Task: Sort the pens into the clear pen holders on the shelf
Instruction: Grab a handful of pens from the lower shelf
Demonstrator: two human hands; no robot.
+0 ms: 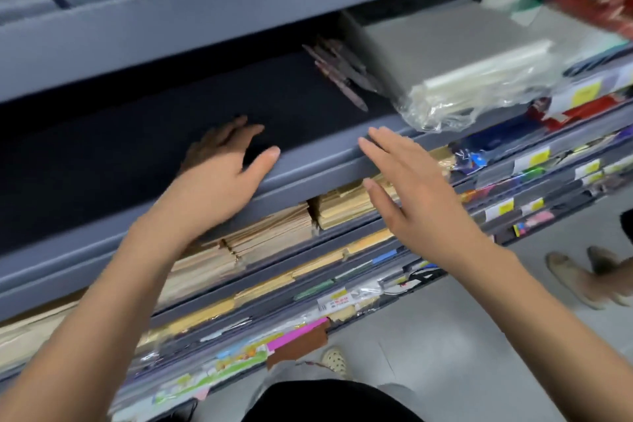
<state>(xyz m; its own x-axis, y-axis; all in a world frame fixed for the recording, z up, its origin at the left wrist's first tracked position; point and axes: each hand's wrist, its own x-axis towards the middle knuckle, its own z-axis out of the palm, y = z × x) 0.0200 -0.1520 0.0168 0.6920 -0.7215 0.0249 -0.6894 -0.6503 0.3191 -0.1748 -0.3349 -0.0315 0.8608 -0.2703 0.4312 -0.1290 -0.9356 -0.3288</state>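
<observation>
left hand (219,175): centre-left of the frame. We see it reach over the front lip of the shelf (308,164) into the dark bay. Its fingers (236,128) are loosely spread and nearly straight, holding nothing, and the thumb lies along the grey lip.
right hand (414,195): just right of centre, flat, with its fingers (380,144) straight and close together, holding nothing. The fingertips are over the shelf's front lip; we cannot tell whether they touch it.
pens (342,75): a small loose heap of dark, reddish pens lies on the shelf floor, above centre. It is well apart from both hands and just beside the grey box.
grey box (445,41): upper right, on the same shelf, right of the pens.
plastic-wrapped pack (472,92): crinkled clear wrap, lying against the box's front and reaching the shelf edge.
envelopes (274,233): brown stacks on the tier below, under both wrists.
price labels (586,93): yellow tags along the shelf edges at right, blurred.
shoes (575,279): a pair of shoes on the pale floor (445,336), lower right.
</observation>
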